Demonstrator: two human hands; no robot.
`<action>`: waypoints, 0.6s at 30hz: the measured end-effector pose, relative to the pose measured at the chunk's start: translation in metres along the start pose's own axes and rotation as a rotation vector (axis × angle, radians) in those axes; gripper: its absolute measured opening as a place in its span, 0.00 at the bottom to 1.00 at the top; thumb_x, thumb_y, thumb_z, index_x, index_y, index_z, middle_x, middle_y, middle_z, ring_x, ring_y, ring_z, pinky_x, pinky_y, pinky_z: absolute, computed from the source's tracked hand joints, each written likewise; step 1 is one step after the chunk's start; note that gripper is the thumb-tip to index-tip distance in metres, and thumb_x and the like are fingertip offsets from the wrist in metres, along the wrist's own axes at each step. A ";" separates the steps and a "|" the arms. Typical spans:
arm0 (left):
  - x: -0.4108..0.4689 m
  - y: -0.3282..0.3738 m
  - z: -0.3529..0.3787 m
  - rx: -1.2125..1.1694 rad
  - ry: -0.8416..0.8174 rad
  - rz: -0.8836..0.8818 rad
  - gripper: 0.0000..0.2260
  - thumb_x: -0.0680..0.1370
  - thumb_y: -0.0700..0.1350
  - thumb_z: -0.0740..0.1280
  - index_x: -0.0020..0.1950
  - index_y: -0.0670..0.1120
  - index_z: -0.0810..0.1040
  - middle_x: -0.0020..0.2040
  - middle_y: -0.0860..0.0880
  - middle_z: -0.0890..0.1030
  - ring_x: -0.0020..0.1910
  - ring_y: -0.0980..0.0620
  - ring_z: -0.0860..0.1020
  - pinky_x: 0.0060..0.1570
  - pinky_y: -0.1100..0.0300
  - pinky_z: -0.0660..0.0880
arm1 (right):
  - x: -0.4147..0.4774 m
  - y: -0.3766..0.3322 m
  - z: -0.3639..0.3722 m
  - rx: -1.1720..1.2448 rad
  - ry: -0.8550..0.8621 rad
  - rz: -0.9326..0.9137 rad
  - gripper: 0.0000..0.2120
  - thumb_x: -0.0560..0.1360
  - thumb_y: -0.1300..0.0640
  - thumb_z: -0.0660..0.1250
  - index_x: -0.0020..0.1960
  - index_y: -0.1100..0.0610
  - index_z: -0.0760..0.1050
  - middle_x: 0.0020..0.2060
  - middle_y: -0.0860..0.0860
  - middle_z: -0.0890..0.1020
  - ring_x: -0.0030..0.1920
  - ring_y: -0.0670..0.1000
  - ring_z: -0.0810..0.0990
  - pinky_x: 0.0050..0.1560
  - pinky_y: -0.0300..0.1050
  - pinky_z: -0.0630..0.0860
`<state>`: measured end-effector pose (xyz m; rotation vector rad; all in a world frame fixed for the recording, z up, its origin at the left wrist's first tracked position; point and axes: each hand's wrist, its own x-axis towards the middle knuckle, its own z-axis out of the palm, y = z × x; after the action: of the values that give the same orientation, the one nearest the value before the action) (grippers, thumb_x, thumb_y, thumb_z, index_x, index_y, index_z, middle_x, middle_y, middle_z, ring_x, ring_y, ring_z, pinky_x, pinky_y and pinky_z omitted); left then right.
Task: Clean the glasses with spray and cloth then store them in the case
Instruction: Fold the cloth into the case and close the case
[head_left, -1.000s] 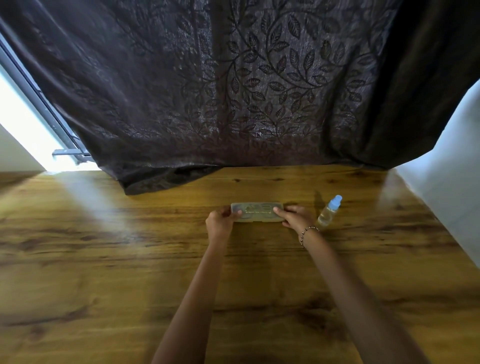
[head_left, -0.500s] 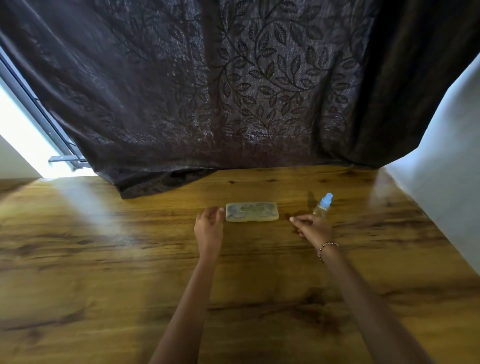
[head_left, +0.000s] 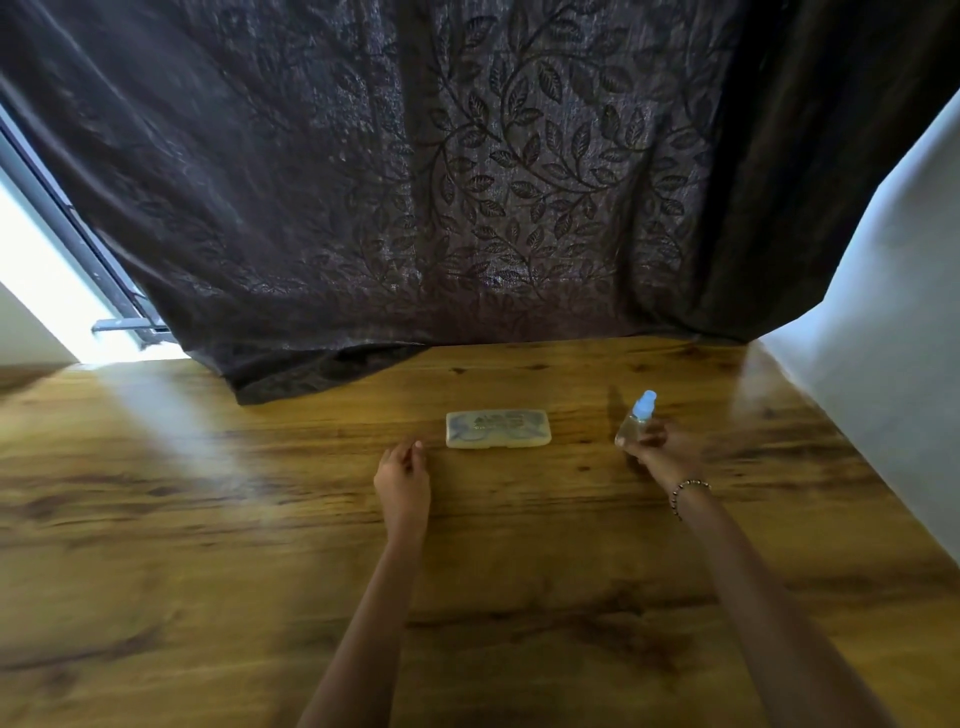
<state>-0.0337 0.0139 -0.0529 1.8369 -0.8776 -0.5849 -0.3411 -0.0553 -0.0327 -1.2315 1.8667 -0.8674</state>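
Translucent closed case (head_left: 497, 441) holds glasses (head_left: 488, 427); right hand (head_left: 670, 451) grips spray bottle (head_left: 635, 422).

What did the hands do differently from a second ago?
Both hands let go of the case. The right hand moved right and now grips the spray bottle. The left hand pulled back toward the person and is near the case's left end, holding nothing. The case stayed flat on the table.

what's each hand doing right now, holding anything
Left hand: open, fingers loosely curled, holding nothing, just short of the case.
Right hand: closed around the spray bottle.
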 end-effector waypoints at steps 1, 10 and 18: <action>0.000 -0.002 -0.001 0.004 -0.006 0.016 0.14 0.81 0.45 0.61 0.62 0.39 0.76 0.59 0.43 0.78 0.57 0.47 0.76 0.61 0.51 0.73 | 0.001 -0.001 0.000 -0.014 0.000 -0.010 0.24 0.67 0.53 0.77 0.59 0.56 0.73 0.51 0.53 0.81 0.52 0.53 0.79 0.52 0.49 0.76; -0.001 -0.007 -0.003 0.011 -0.021 0.098 0.12 0.80 0.43 0.62 0.60 0.40 0.77 0.57 0.45 0.78 0.57 0.49 0.75 0.60 0.55 0.72 | -0.007 -0.012 0.015 0.000 -0.003 -0.112 0.14 0.69 0.56 0.75 0.51 0.59 0.76 0.48 0.54 0.81 0.48 0.52 0.79 0.39 0.39 0.70; -0.003 -0.008 -0.003 0.039 -0.027 0.132 0.12 0.81 0.44 0.61 0.60 0.41 0.78 0.57 0.47 0.78 0.55 0.52 0.75 0.58 0.57 0.72 | -0.010 -0.035 0.042 -0.034 -0.038 -0.174 0.12 0.68 0.54 0.76 0.48 0.54 0.77 0.40 0.49 0.80 0.42 0.48 0.78 0.33 0.33 0.65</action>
<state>-0.0306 0.0204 -0.0590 1.7942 -1.0262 -0.5137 -0.2869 -0.0633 -0.0226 -1.4385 1.7706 -0.9010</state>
